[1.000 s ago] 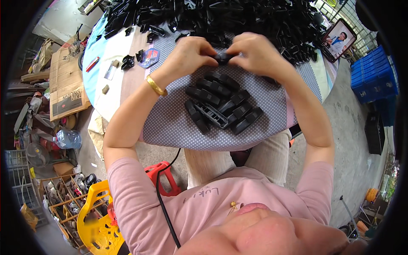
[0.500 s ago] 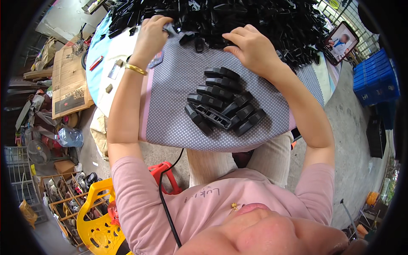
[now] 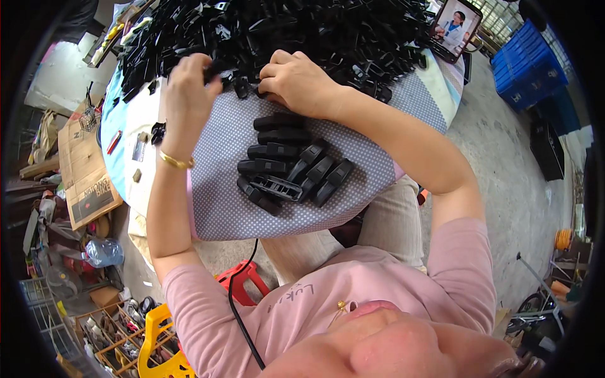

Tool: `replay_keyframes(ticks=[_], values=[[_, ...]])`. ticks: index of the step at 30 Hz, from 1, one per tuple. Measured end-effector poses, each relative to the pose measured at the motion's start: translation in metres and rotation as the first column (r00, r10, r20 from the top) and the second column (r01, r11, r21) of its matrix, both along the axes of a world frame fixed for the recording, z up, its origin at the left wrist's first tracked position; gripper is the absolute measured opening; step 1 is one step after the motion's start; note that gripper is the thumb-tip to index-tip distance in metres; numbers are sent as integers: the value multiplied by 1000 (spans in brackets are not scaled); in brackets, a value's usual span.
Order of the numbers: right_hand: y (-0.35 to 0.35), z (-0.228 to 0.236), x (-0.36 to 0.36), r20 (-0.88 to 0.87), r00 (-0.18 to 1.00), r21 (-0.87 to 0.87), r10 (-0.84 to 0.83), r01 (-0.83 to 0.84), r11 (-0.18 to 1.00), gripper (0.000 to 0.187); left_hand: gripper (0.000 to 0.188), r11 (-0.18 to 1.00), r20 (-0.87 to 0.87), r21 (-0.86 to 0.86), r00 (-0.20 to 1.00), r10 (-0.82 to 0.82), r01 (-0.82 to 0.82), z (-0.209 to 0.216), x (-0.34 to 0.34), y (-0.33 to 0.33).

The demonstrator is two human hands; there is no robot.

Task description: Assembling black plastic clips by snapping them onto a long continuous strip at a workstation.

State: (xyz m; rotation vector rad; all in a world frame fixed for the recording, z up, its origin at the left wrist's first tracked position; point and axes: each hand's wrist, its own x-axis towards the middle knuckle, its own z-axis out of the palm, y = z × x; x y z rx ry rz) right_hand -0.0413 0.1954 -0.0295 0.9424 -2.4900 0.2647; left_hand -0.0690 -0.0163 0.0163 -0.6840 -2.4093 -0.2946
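A large heap of black plastic parts [image 3: 296,31] covers the far side of the table. At its near left edge my left hand [image 3: 188,94], with a gold bangle at the wrist, has finger and thumb closed on a black plastic part [image 3: 218,68]. My right hand [image 3: 295,85] is at the front of the heap, fingers curled down together; what they hold, if anything, is hidden under them. Nearer to me lies a cluster of longer black plastic pieces [image 3: 277,152], several side by side. One slotted piece [image 3: 276,187] lies with its open side up.
The table wears a dotted grey cloth [image 3: 220,211]. A phone [image 3: 455,28] showing a video stands at the far right. A red pen-like item [image 3: 114,142] and small bits lie at left. A blue crate [image 3: 528,66] stands beyond the table; a black cable [image 3: 236,296] hangs before me.
My view has shifted, moving the table within the picture. My hands have come closer together at the heap's edge, the right one with its fingers now curled down. The cluster of pieces looks unchanged.
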Motion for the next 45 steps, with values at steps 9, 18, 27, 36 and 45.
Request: replay_keyframes(ticks=[9,18,27,36,45], values=[[24,17,13,-94,994,-161,-64,49,986,10,24,954,216,5,931,-294,300,-15,48,38],[14,23,22,215,974,-514,73,49,857,18,27,975,329,64,918,-221,212,8,35,11],[10,16,22,456,834,-497,310,-51,867,25,22,971,488,91,840,-239,223,-13,32,21],[21,17,13,565,721,-454,400,-133,881,28,26,950,714,306,646,-272,62,-19,13,19],[26,24,20,504,840,-196,203,-118,973,24,38,964,646,96,722,-249,246,-5,11,5]])
